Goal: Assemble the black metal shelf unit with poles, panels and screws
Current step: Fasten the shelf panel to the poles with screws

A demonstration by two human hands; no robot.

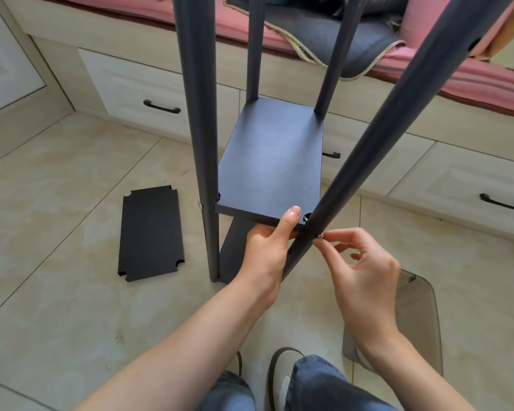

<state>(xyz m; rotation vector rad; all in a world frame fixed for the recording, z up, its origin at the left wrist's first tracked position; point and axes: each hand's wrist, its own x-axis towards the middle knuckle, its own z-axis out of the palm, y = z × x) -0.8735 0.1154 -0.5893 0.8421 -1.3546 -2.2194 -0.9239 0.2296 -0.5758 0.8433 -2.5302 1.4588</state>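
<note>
A: Two hands work at the near right pole [377, 137]. The left hand [267, 250] grips the front edge of the shelf panel [272, 161] just beside that pole, thumb on top and fingers curled under. The right hand [365, 271] pinches a small silver screw [320, 236] between thumb and forefinger, its tip against the pole's outer side at panel height.

B: How will it all handle?

A: Stiff, I'd judge. The panel looks like thin matte sheet metal with a fine grain, light enough to prop one-handed, rigid enough not to sag. Its edge is the sensible hold. The screw is tiny and smooth, easy to fumble.

B: And the poles?

A: Round tubes, dark and dull. The near left pole [199, 137] already carries a screw head [200, 204] at panel level. Two more poles rise from the panel's far corners.

B: Beyond that?

A: Left of that pole, a spare panel [150, 234] lies flat on the tiled floor [57, 188], its corners notched in round bites. Farthest off stand pale drawers [137, 87] under a pink cushion [472, 81].
</note>
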